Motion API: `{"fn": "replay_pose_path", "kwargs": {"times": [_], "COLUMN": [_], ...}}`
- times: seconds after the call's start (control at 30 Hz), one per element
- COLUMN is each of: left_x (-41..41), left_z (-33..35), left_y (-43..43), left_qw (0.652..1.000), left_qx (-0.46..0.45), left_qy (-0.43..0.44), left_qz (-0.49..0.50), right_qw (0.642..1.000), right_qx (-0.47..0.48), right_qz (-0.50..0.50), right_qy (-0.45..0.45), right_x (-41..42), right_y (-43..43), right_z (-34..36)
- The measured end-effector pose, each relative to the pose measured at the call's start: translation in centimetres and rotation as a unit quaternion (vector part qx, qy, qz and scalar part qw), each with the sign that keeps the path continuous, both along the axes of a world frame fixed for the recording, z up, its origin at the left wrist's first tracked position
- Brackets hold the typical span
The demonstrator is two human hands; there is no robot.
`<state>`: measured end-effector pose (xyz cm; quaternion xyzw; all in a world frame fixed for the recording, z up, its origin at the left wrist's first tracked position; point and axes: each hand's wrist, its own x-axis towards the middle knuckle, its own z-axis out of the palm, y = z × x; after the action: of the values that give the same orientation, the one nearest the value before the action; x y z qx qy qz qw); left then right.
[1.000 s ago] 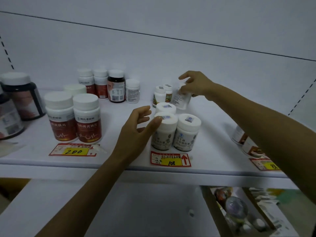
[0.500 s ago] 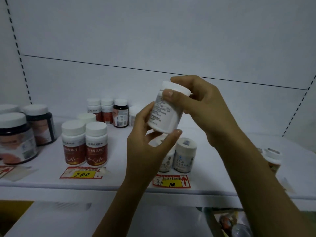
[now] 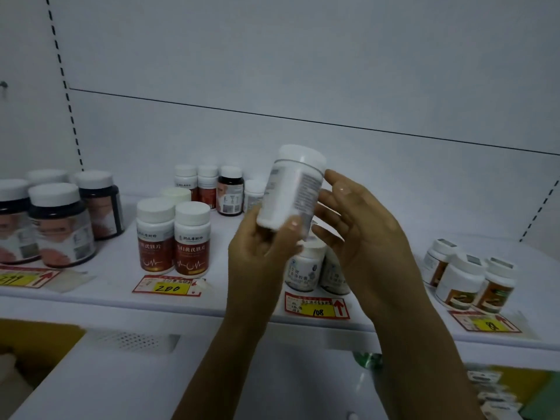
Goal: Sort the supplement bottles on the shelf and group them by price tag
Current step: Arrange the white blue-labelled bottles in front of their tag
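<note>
white bottle [image 3: 292,189] held tilted in the air above the shelf [image 3: 106,301], over the bottles behind the 108 price tag [image 3: 316,306]. left hand [image 3: 257,253] grips its base, thumb on the front. right hand [image 3: 357,225] fingers spread just beside it; contact unclear.

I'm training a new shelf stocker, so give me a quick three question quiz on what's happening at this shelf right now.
1. Which hand holds the white bottle?
2. True or false: the right hand grips that bottle by its cap.
3. Which price tag lies in front of the two red-labelled bottles? A) 108 B) 200 C) 500

Key
1. The left hand, its fingers curled round the base.
2. False: it is open beside the bottle.
3. B, the 200 tag.
</note>
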<state>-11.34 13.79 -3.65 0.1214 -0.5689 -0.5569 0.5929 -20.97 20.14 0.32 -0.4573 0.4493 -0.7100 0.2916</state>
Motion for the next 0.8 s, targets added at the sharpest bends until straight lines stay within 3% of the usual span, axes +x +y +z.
{"fn": "replay_pose_path", "kwargs": {"times": [0.07,0.13,0.23,0.3,0.33,0.37,0.43,0.5,0.6,0.8], "left_x": [0.0,0.0,-0.1,-0.3,-0.4,-0.5,-0.6,-0.8,-1.1,-2.3], "left_z": [-0.8,-1.6,-2.2,-2.5,-2.7,-2.8,-2.4,-1.7,-1.7,-2.1], "left_y": [-0.6,-1.5,-1.8,-1.6,-1.4,-1.1,-0.2,0.5,-0.3,-2.2], "left_qw": [0.97,0.898,0.808,0.779,0.787,0.815,0.915,0.971,0.959,0.886], "left_qx": [-0.137,-0.253,-0.344,-0.382,-0.386,-0.37,-0.263,-0.16,-0.2,-0.325], "left_qy": [-0.049,-0.104,-0.158,-0.178,-0.182,-0.173,-0.126,-0.076,-0.076,-0.121], "left_qz": [0.195,0.345,0.452,0.464,0.446,0.41,0.279,0.158,0.183,0.307], "right_qw": [1.0,1.0,0.999,0.998,0.998,0.997,0.996,0.992,0.992,0.997], "right_qx": [0.005,0.015,0.026,0.027,0.022,0.015,-0.002,-0.017,-0.025,0.007], "right_qz": [0.006,0.008,0.016,0.016,0.017,0.02,0.038,0.063,0.054,-0.052], "right_qy": [-0.015,-0.026,-0.03,-0.051,-0.063,-0.07,-0.085,-0.111,-0.108,0.052], "right_x": [0.2,0.4,0.6,0.5,0.3,0.0,-0.5,-1.0,-1.7,-3.0], "right_y": [-0.1,-0.3,-0.6,-0.7,-0.7,-0.7,-0.6,-0.6,-0.8,-0.6], "right_z": [-0.4,-0.6,-1.0,-1.3,-1.3,-1.4,-1.2,-1.0,-0.9,0.6]}}
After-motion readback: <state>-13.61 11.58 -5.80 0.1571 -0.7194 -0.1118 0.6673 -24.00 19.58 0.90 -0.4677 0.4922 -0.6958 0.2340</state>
